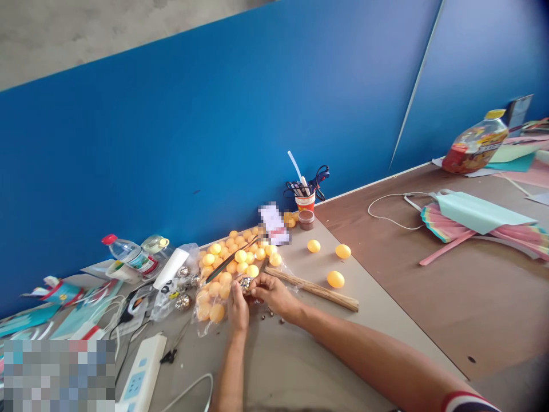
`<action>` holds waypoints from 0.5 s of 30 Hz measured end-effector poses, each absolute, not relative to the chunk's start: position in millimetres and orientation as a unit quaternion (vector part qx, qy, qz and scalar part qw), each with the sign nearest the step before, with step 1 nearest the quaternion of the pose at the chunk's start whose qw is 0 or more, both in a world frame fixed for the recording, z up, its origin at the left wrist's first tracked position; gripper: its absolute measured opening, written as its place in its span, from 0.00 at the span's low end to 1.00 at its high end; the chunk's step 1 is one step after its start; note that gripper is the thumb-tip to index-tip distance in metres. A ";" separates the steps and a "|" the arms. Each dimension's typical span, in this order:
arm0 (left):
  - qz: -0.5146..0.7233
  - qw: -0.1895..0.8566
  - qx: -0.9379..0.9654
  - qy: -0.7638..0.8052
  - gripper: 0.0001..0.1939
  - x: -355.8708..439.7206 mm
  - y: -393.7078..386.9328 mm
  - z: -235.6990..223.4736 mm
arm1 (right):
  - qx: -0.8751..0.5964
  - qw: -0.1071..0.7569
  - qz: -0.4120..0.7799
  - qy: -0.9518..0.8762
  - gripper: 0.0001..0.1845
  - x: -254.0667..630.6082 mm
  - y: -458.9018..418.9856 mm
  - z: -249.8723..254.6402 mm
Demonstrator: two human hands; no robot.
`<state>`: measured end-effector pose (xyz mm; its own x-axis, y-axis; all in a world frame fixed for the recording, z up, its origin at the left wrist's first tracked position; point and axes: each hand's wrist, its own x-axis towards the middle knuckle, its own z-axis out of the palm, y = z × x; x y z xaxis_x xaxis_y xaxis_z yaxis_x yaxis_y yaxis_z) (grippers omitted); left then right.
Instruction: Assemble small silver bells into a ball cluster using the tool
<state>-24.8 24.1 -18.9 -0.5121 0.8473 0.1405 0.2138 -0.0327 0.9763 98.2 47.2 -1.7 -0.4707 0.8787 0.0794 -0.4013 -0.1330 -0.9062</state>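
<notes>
My left hand (238, 312) is closed around a small ball (245, 284) with a shiny, bumpy, silver-brown surface. The fingertips of my right hand (274, 294) are pinched together at the ball's right side; whatever they hold is too small to tell. Just beyond both hands lies a clear plastic bag of orange table tennis balls (226, 277), with a dark, thin strip (229, 262) across it. A brown wooden stick (317, 288) reaches rightward from behind my right hand. Several tiny dark beads (282, 321) are scattered on the table below.
Loose table tennis balls (335, 279) lie to the right. A small round tub (306, 220) and a cup of tools (305, 200) stand by the blue partition (193, 143). Shiny bumpy balls (183, 302), bottles (132, 256) and a power strip (141, 372) are on the left.
</notes>
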 end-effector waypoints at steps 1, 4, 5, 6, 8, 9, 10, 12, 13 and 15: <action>0.577 0.266 0.418 0.650 0.29 -23.8 23.9 -17.1 | -0.252 0.450 0.710 -0.481 0.07 97.9 46.9 -1.6; 0.561 0.257 0.428 0.660 0.30 -21.8 23.8 -13.6 | -0.259 0.448 0.706 -0.483 0.07 97.0 46.1 -1.5; 0.560 0.252 0.434 0.659 0.30 -21.5 23.9 -13.4 | -0.261 0.448 0.704 -0.485 0.06 96.8 45.9 -1.7; 0.559 0.244 0.441 0.659 0.30 -21.3 24.0 -13.7 | -0.264 0.449 0.701 -0.488 0.06 96.7 45.7 -2.0; 0.555 0.224 0.455 0.659 0.29 -21.0 24.2 -15.2 | -0.273 0.453 0.691 -0.493 0.04 96.6 45.3 -3.2; 0.553 0.214 0.461 0.660 0.29 -20.9 24.2 -16.3 | -0.277 0.455 0.686 -0.495 0.04 96.5 45.1 -4.1; 0.551 0.205 0.465 0.663 0.29 -20.8 24.2 -17.4 | -0.282 0.456 0.682 -0.498 0.04 96.5 44.9 -5.0; 0.546 0.186 0.469 0.669 0.30 -20.5 24.1 -19.2 | -0.291 0.454 0.674 -0.504 0.04 96.2 44.6 -7.0; 0.543 0.181 0.473 0.670 0.30 -20.2 24.0 -19.7 | -0.297 0.452 0.673 -0.505 0.03 96.0 44.5 -7.9; 0.537 0.173 0.480 0.672 0.29 -19.4 23.9 -19.8 | -0.309 0.448 0.671 -0.503 0.03 95.3 44.3 -9.2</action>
